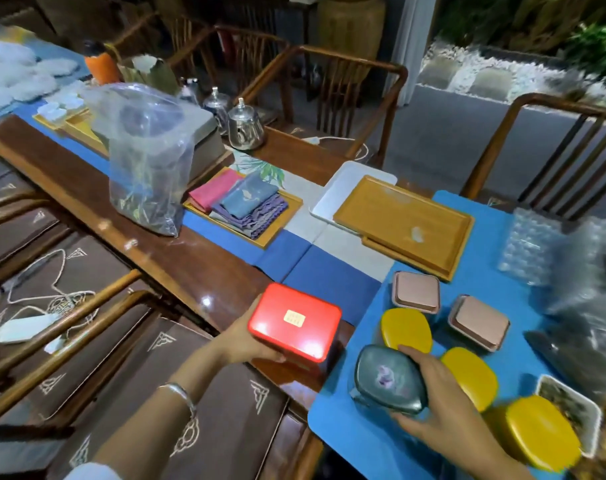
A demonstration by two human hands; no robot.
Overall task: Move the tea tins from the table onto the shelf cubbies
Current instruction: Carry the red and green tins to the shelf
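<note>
- Head view: the person's left hand (241, 341) grips a red rectangular tin (294, 323) from its left side, thumb along the near edge; the tin sits at the edge of the wooden table (177, 251), with a small gold label on its lid.
- A silver bangle (180, 393) circles the left wrist.
- The right hand (436, 396) wraps round a dark grey-green oval tin (386, 379), fingertips on its far rim and thumb under its near side; whether the tin is lifted off the bright blue mat (346, 441) I can't tell.
- Just beyond that tin stands a yellow oval tin (406, 329), touching it or nearly so; two more yellow tins (474, 375) (540, 431) trail off to the right on the same mat.
- Behind them, two pink square tins (415, 292) (479, 322) sit side by side, a little apart.
- Further back lies a wooden tray (403, 220), partly over a white tray (343, 192).
- To the left, another tray holds folded cloths (241, 202) in pink, blue and purple, beside a clear plastic bag (145, 157) standing upright.
- Two small metal teapots (244, 124) stand near the far table edge.
- Bubble wrap (536, 247) is heaped at the right.
</note>
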